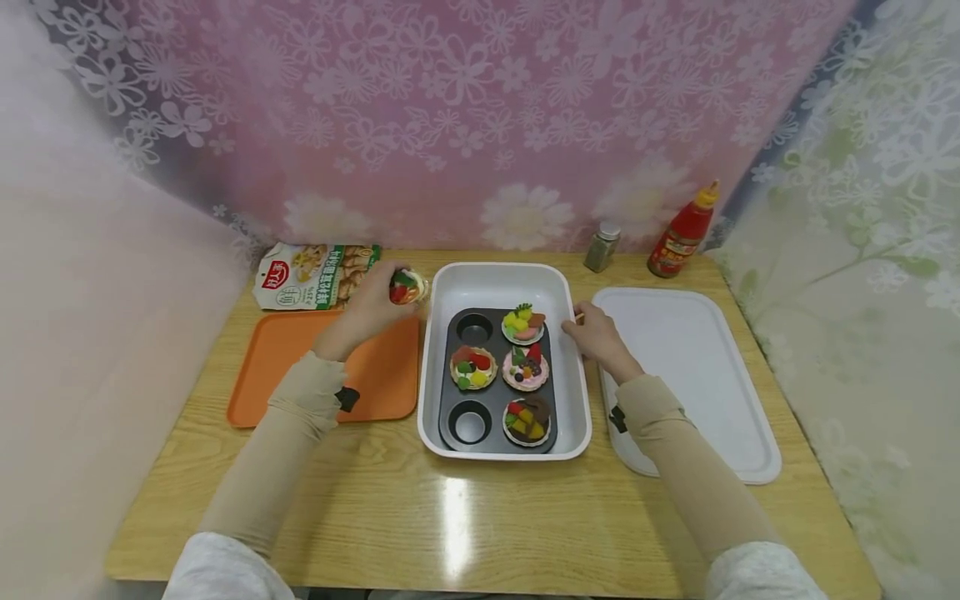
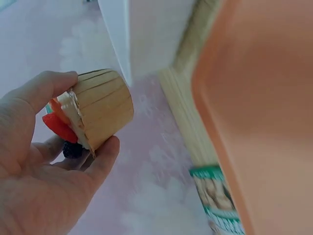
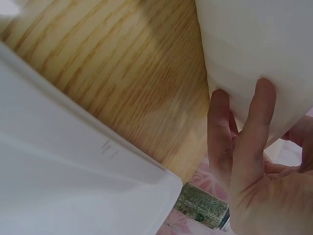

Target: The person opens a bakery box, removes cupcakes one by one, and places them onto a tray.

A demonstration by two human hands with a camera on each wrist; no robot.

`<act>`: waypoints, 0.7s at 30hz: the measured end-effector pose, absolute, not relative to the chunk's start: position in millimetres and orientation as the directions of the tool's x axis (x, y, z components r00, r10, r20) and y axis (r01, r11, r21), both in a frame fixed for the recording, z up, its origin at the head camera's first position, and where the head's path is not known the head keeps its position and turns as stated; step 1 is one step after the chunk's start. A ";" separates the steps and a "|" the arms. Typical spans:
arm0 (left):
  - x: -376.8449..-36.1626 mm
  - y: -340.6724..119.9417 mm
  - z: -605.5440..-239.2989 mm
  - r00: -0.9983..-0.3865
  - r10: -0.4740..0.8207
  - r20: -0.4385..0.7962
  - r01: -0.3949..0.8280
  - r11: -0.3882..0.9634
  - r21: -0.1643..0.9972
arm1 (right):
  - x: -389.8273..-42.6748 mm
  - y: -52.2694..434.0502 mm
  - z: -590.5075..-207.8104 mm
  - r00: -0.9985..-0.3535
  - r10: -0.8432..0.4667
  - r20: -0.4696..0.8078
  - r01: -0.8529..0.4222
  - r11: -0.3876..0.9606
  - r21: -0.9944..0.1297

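My left hand (image 1: 372,302) holds a fruit-topped cupcake (image 2: 105,105) by its sides between thumb and fingers, over the gap between the orange tray (image 1: 300,367) and the white bin (image 1: 504,277). The cupcake is tilted, its pleated tan wrapper facing the left wrist camera. My right hand (image 1: 597,335) grips the right wall of the bin, its fingertips (image 3: 265,88) against the outside. A dark muffin pan (image 1: 495,433) lies in the bin. The fruit cupcakes in it fill the right column and the middle left cup; the far left cup (image 1: 475,329) and near left cup (image 1: 470,423) are empty.
A white tray (image 1: 697,367) lies to the right of the bin. Along the back stand a spice jar (image 1: 602,247) and a red sauce bottle (image 1: 681,235). A food packet (image 1: 300,279) lies behind the orange tray.
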State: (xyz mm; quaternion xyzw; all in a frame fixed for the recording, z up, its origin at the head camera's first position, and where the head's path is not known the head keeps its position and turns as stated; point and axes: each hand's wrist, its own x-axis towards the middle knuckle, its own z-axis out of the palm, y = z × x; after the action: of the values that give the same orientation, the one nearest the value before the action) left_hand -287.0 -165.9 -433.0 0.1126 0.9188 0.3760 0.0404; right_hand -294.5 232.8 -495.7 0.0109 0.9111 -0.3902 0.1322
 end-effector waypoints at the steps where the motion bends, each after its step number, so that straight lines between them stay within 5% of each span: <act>1: -285.9 -172.4 -434.5 -0.975 0.223 0.014 0.169 0.697 0.697 | -294.3 232.9 -495.3 -0.964 -0.083 -0.253 0.127 0.693 -0.710; 21: -266.6 -298.2 -473.6 -0.999 0.016 -0.042 -0.015 0.762 0.647 | -292.4 231.0 -496.5 -0.961 -0.094 -0.261 0.132 0.675 -0.726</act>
State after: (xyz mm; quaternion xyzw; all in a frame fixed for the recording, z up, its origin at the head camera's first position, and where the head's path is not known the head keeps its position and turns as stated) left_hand -266.6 -298.2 -473.6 0.0004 0.9385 0.3446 0.0223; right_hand -292.4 231.0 -496.5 0.0105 0.9045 -0.4029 0.1398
